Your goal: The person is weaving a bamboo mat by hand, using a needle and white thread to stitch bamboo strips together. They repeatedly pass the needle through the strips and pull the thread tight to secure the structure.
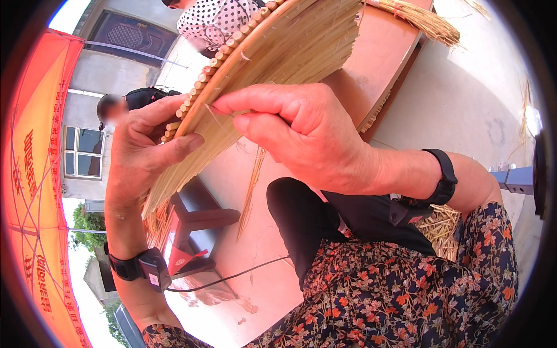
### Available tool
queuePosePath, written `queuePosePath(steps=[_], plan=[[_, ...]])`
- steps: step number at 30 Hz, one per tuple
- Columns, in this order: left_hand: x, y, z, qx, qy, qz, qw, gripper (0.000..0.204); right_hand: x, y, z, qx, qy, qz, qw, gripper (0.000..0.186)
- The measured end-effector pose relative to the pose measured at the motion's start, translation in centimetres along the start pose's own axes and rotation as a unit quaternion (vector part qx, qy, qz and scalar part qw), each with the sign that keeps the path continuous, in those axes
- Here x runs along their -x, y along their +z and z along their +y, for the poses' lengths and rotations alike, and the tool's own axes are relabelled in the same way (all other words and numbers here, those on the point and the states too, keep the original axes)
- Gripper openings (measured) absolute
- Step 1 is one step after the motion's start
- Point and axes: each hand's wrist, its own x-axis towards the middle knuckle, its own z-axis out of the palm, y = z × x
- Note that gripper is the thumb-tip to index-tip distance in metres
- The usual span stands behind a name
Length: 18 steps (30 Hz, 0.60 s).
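Note:
A stiff straw mat (pixel 301 40) rises diagonally across the middle, its bound border lined with a row of short, round stalk ends. My left hand (pixel 145 145) grips this border at its lower left end, thumb over the near face. My right hand (pixel 296 130) is closed in a pinch against the mat's face just inside the border, beside a thin pale thread; what is between its fingertips is too small to make out. Loose straw strands hang below the mat.
A wooden table (pixel 383 35) behind holds a straw bundle (pixel 429 26). A dark low stool (pixel 203 214) stands below the mat. Two other people (pixel 214 20) are at the back. A red canopy (pixel 40 162) is at the left, more straw (pixel 441 229) at my right.

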Motion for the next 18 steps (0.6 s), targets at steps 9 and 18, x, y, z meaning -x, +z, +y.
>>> queuePosePath(steps=[9, 18], plan=[[0.4, 0.5, 0.1, -0.012, -0.006, -0.006, 1.000, 0.047, 0.4, 0.1, -0.9, -0.019, 0.043, -0.011, 0.999, 0.024], [0.6, 1.0, 0.0, -0.021, -0.003, -0.002, 1.000, 0.043, 0.9, 0.3, -1.4, -0.024, 0.064, 0.012, 0.998, 0.021]])
